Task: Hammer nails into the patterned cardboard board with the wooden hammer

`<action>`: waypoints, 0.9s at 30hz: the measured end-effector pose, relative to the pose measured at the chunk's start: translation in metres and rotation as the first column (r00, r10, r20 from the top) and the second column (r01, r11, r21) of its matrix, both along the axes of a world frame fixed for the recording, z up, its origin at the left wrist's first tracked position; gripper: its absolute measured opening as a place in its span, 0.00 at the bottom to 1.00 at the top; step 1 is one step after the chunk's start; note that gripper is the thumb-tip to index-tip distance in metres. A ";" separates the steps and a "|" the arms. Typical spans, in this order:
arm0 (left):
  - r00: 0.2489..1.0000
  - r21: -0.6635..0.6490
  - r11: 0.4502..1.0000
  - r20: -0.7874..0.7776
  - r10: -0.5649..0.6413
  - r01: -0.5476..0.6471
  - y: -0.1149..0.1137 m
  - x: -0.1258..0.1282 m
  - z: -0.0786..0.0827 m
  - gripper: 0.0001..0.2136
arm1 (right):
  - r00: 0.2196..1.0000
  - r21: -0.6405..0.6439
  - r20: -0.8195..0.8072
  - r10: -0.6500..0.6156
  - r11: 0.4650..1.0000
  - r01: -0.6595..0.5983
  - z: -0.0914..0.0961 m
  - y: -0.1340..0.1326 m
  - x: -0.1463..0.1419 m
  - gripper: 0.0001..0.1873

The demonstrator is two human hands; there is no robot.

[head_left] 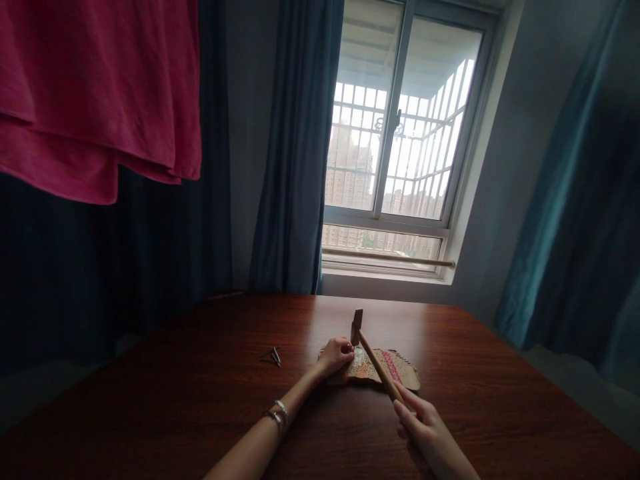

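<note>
My right hand is wrapped round the wooden handle of a hammer, which slants up and away to the left. The hammer's dark head is just above and beside the fingers of my left hand. Those fingers are pinched together at the left part of a piece of cardboard; whatever is between them is too small to make out. The cardboard lies on the table, with a rough edge, a red strip and orange and dark speckles. Left of my left hand lie several loose nails.
The brown wooden table reaches back to a wall with a barred window. Blue curtains hang on both sides. A pink cloth hangs at the upper left, above the table's level.
</note>
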State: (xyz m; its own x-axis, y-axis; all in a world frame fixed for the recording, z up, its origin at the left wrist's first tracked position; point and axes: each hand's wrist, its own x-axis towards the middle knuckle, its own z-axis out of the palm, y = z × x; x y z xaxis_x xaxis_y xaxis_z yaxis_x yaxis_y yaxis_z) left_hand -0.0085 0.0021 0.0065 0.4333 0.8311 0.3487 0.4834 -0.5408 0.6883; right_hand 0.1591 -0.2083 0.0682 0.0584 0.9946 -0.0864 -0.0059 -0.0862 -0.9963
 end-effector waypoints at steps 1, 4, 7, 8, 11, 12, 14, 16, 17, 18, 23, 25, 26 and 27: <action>1.000 0.001 1.000 -0.002 -0.003 0.003 0.000 0.000 0.000 0.05 | 1.000 -0.002 -0.005 -0.007 1.000 0.007 0.001 0.000 0.000 0.43; 1.000 0.012 1.000 0.004 -0.008 0.008 0.000 0.000 0.001 0.05 | 0.999 0.001 -0.032 -0.024 1.000 0.024 0.004 -0.002 0.000 0.42; 1.000 0.015 1.000 -0.001 0.007 -0.007 0.000 0.000 -0.001 0.06 | 0.999 0.017 -0.042 -0.012 1.000 0.012 0.006 -0.004 -0.001 0.43; 1.000 0.017 1.000 -0.001 0.009 -0.009 0.001 0.000 -0.001 0.06 | 0.999 0.020 -0.037 -0.008 1.000 0.009 0.006 -0.004 -0.001 0.43; 1.000 0.019 1.000 0.004 0.002 -0.002 0.002 0.001 -0.003 0.06 | 0.999 0.008 -0.026 0.020 1.000 -0.020 0.005 -0.003 -0.001 0.44; 1.000 0.019 1.000 0.004 0.000 -0.001 0.002 0.001 -0.003 0.05 | 0.999 0.005 -0.032 0.022 1.000 -0.022 0.005 -0.003 -0.001 0.44; 1.000 0.021 1.000 0.002 0.004 -0.004 0.002 0.001 -0.003 0.06 | 0.999 0.015 -0.053 0.007 1.000 -0.006 0.005 -0.003 -0.002 0.44; 1.000 0.026 1.000 -0.003 0.012 -0.012 0.002 0.000 -0.003 0.06 | 0.998 0.031 -0.066 -0.019 0.999 0.021 0.007 -0.004 -0.002 0.44; 1.000 0.027 1.000 -0.004 0.013 -0.013 0.002 0.000 -0.003 0.06 | 0.998 0.031 -0.061 -0.020 0.999 0.021 0.008 -0.005 -0.002 0.44; 1.000 0.025 1.000 -0.005 0.010 -0.010 0.002 0.000 -0.003 0.06 | 0.999 0.025 -0.046 -0.012 1.000 0.013 0.009 -0.005 -0.001 0.44; 1.000 0.018 1.000 0.012 -0.006 0.006 0.001 -0.001 -0.003 0.06 | 0.999 -0.007 0.029 0.040 0.999 -0.039 0.014 -0.009 0.002 0.44; 1.000 0.017 1.000 0.021 -0.004 0.003 0.000 -0.001 -0.002 0.06 | 0.999 0.002 0.023 0.028 1.000 -0.028 0.015 -0.009 0.001 0.43; 1.000 0.012 1.000 0.024 -0.004 0.004 -0.001 -0.001 -0.001 0.06 | 1.000 0.005 0.016 0.019 1.000 -0.019 0.015 -0.009 0.001 0.43; 1.000 0.006 1.000 0.025 -0.003 0.003 -0.001 -0.001 0.000 0.06 | 1.000 0.007 0.007 0.016 1.000 -0.016 0.015 -0.009 0.000 0.42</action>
State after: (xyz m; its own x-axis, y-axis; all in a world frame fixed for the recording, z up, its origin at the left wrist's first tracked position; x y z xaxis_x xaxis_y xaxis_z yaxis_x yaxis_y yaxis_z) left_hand -0.0092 0.0007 0.0063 0.4271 0.8275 0.3644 0.4644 -0.5466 0.6968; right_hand 0.1593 -0.2172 0.0827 0.0426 0.9960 -0.0785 0.0028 -0.0787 -0.9969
